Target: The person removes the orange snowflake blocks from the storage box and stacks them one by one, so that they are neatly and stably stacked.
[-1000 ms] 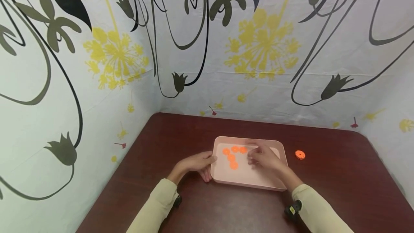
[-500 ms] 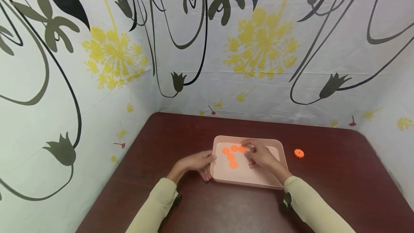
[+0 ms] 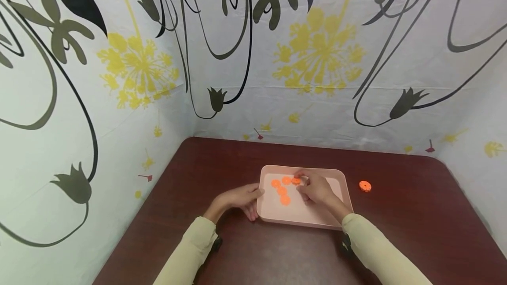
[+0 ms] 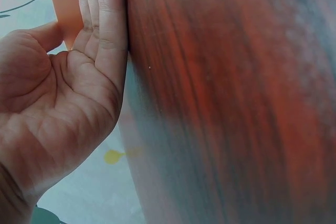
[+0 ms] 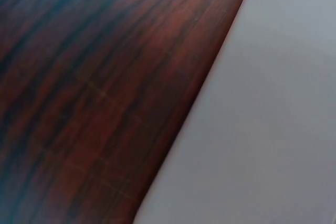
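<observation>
A shallow peach tray (image 3: 317, 214) lies on the dark wooden table. My left hand (image 3: 240, 198) grips its left end, thumb at the rim and fingers low along the outside. In the left wrist view the palm of that left hand (image 4: 68, 82) faces the camera, beside the tray's wall (image 4: 65, 9). Several small flat orange discs (image 3: 282, 191) lie in the tray's left half. Over the tray, my right hand (image 3: 317, 188) pinches one orange disc (image 3: 295, 180) between thumb and forefinger, at the right end of the upper row. The right wrist view shows no hand.
Another orange disc (image 3: 365, 186), thicker-looking with a notched rim, lies on the table right of the tray. A white cloth (image 3: 237, 74) with plant prints hangs behind and beside the table (image 3: 222, 162). In the right wrist view are bare wood (image 5: 94, 93) and a pale surface (image 5: 262, 114).
My right hand has moved left and slightly back over the tray, and its thumb and forefinger have closed round the upper row's right-end disc. The left hand has kept its grip.
</observation>
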Motion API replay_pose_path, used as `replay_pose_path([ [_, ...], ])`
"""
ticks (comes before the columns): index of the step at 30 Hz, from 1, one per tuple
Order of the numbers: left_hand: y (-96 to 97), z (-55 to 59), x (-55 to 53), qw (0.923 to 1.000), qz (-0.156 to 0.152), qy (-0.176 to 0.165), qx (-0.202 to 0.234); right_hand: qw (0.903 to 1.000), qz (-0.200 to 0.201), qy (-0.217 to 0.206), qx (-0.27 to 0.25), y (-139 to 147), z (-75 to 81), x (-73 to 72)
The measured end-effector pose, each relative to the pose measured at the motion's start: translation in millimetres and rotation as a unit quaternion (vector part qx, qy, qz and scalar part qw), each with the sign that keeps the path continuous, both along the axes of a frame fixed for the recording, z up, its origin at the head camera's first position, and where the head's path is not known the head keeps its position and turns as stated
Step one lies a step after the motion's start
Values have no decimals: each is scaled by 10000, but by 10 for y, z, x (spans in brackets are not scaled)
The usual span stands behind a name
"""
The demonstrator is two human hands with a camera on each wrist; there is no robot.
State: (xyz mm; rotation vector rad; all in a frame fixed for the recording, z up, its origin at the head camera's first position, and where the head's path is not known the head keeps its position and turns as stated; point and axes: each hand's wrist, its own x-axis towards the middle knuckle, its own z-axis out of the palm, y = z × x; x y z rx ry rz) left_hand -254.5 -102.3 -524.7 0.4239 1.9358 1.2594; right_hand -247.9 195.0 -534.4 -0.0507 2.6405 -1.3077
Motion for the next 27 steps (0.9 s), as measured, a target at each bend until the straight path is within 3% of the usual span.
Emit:
replay_pose_path([
  [16,4,5,0,10000,-23,28,-53,9996,-163,211,-33,-4,-34,-26],
  [23,2,7,3,10000,-20,-2,-54,9995,-242,111,-153,-19,-17,-28],
  [27,-7,11,3,10000,2,-35,-44,9995,-240,203,23,-37,-26,-40],
])
